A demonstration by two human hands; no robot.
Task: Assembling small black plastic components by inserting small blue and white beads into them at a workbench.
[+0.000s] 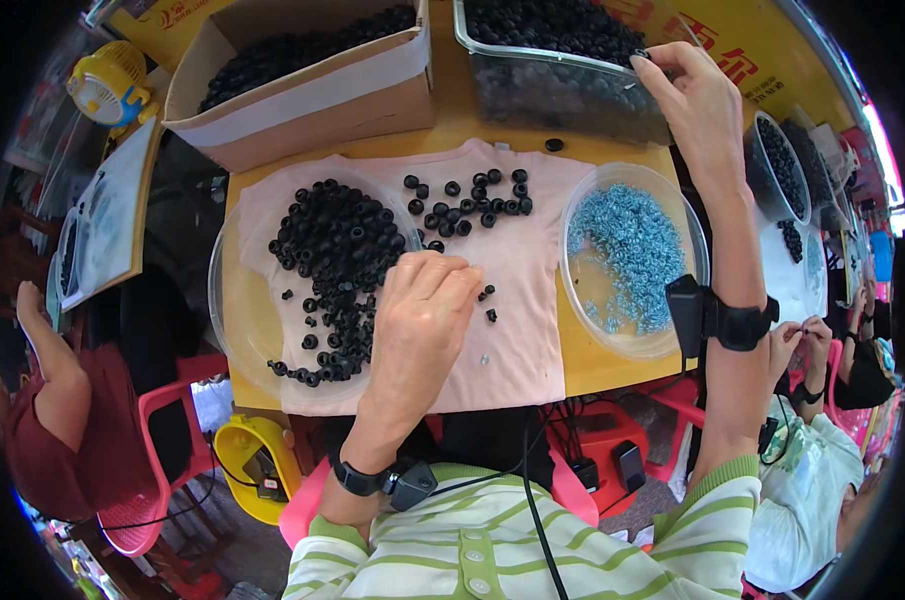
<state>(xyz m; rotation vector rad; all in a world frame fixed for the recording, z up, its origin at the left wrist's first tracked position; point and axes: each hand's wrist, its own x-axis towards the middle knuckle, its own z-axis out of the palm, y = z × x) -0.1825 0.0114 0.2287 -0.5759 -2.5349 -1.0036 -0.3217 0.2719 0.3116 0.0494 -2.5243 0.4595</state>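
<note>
My left hand (420,315) is closed over a pink shirt spread on the table, its fingertips pinched together; what they hold, if anything, is hidden. Beside it, a wide clear tray (215,290) holds a heap of round black bead-like parts (337,230) with holes, along with smaller black pieces. More round black parts (462,210) lie loose on the shirt (522,320) beyond that hand. My right hand (694,100) is raised at the right rim of a clear plastic bin (562,95) full of black parts. Thumb and forefinger pinch a small black part (641,53) there.
A round clear tub (569,235) of tiny shiny blue pieces stands right of the shirt. An open cardboard box (312,105) of black parts is at the back left. One black part (554,145) lies before the bin. Other people sit at both sides.
</note>
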